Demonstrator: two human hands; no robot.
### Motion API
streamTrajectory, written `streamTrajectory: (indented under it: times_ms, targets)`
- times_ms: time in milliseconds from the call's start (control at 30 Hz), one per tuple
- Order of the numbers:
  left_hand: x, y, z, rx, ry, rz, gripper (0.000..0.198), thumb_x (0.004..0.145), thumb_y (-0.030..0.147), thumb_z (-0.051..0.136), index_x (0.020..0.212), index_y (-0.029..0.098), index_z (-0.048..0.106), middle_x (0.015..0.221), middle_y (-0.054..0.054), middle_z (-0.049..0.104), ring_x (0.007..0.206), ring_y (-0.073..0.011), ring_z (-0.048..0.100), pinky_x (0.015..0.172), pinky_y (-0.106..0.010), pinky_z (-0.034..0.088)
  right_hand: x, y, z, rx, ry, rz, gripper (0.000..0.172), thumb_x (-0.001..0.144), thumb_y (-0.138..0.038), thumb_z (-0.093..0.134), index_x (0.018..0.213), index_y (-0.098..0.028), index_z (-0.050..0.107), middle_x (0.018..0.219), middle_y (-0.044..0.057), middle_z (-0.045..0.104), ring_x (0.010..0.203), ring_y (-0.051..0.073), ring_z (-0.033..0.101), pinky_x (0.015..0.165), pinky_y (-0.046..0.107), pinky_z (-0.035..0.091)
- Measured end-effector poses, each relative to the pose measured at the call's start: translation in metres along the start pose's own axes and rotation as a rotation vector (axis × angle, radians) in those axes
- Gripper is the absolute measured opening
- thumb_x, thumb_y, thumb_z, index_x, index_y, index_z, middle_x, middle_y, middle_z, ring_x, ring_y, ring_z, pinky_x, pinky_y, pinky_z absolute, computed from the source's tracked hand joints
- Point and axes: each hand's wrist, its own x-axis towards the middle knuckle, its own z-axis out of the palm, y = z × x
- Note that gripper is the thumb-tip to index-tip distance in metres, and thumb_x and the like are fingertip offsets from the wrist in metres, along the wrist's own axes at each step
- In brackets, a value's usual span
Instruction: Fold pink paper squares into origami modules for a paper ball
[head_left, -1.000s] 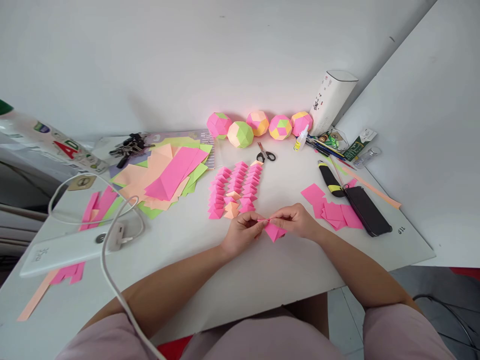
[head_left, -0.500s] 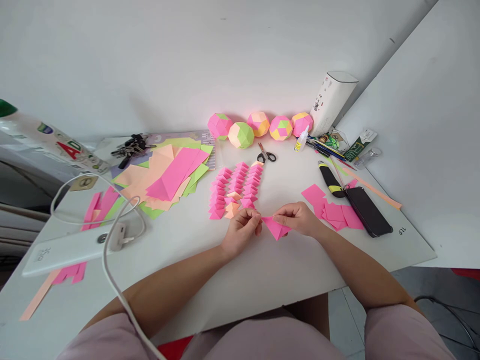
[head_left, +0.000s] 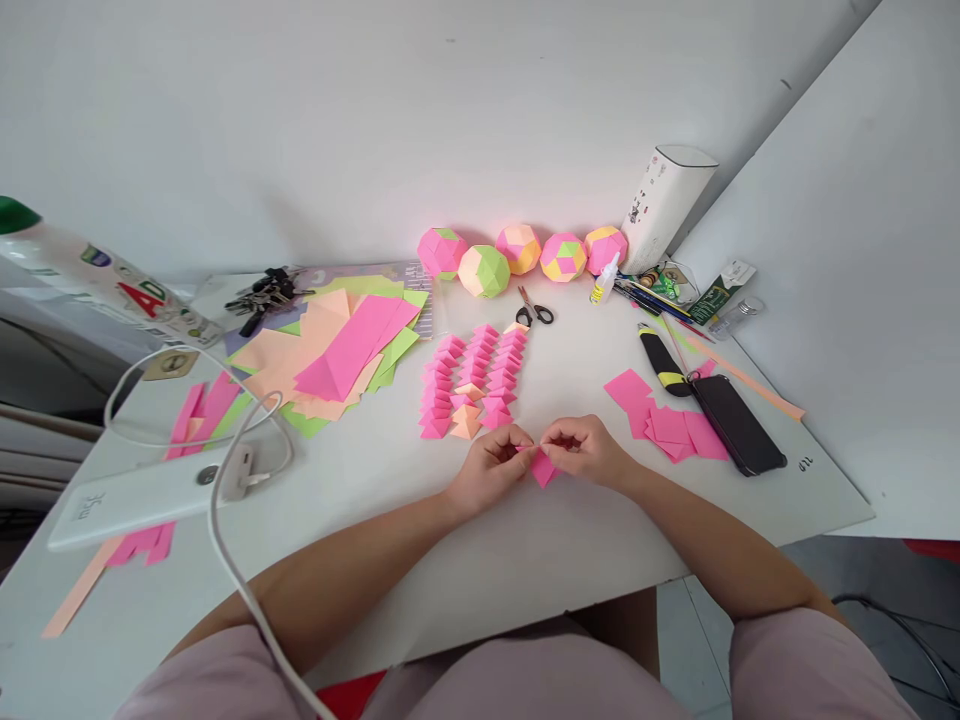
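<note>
A: Quick, where's the piece?

B: Pink paper piece (head_left: 545, 474), near-middle of the table (head_left: 450, 590), between the two hands, one point toward the near side. Mostly covered by fingers.

A: Left hand (head_left: 486, 475)?

B: Fingers curled in, thumb and fingertip pinched together on the paper's far left edge, no visible gap.

A: Right hand (head_left: 590, 450)?

B: Same sort of pinch, thumb against forefinger, just beside the left fingertips on the far edge. Lower fingers hidden, can't tell.

A: What changed?

B: Half a second ago the right hand had most of it, with a broad triangle showing and the left fingers only at its left corner. Now both pinches sit close together and less pink shows. I'd read that as the hold being shared again, with the fold worked at the far edge.

A: Does it look finished?

B: Can't tell; fingers cover the folds.

A: Surroundings?

B: Three rows of folded units (head_left: 478, 362), mostly pink, a few peach, just far-left of the hands. No change there. Loose pink squares (head_left: 666, 425) to the right, near the black phone-like case (head_left: 737, 424). Scissors (head_left: 530, 306) beyond the rows, paper balls (head_left: 484, 272) far side along the wall.
</note>
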Motion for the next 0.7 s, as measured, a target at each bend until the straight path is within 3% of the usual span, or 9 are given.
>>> streamTrajectory:
  times_ms: [233,433,533,700]
  targets:
    - [0.003,-0.003,-0.002,-0.13,0.062,-0.001,0.023,0.078,0.034,0.063,0.067,0.017,0.052,0.061,0.003,0.05,0.054,-0.0081,0.042,0.053,-0.023,0.034,0.001,-0.005,-0.02,-0.024,0.015,0.043,0.009,0.071,-0.015,0.055,0.062,-0.016,0.056,0.056,-0.002,0.054,0.05,0.01,0.052,0.048,0.021,0.039]
    - [0.005,-0.005,-0.004,-0.194,0.083,-0.008,0.022,0.078,0.032,0.062,0.067,0.017,0.051,0.056,0.005,0.047,0.052,-0.0081,0.041,0.053,-0.023,0.033,0.005,-0.003,-0.026,0.067,0.121,0.009,0.006,0.075,-0.02,0.054,0.07,-0.016,0.055,0.064,0.0,0.059,0.061,0.011,0.056,0.058,0.024,0.046]
    - [0.004,-0.005,-0.004,-0.166,0.07,-0.009,0.022,0.078,0.034,0.063,0.069,0.017,0.052,0.058,0.004,0.049,0.053,-0.0079,0.042,0.054,-0.023,0.034,0.005,-0.002,-0.019,0.028,0.04,-0.007,0.01,0.076,-0.025,0.06,0.08,-0.016,0.059,0.072,0.001,0.06,0.063,0.011,0.055,0.056,0.022,0.044]
    - [0.002,-0.003,-0.001,-0.096,0.039,-0.012,0.021,0.077,0.036,0.064,0.074,0.017,0.056,0.069,0.001,0.057,0.06,-0.0099,0.051,0.056,-0.024,0.04,0.002,-0.002,-0.007,-0.012,-0.07,-0.029,0.012,0.078,-0.025,0.058,0.072,-0.015,0.061,0.062,-0.001,0.054,0.053,0.008,0.045,0.048,0.02,0.035]
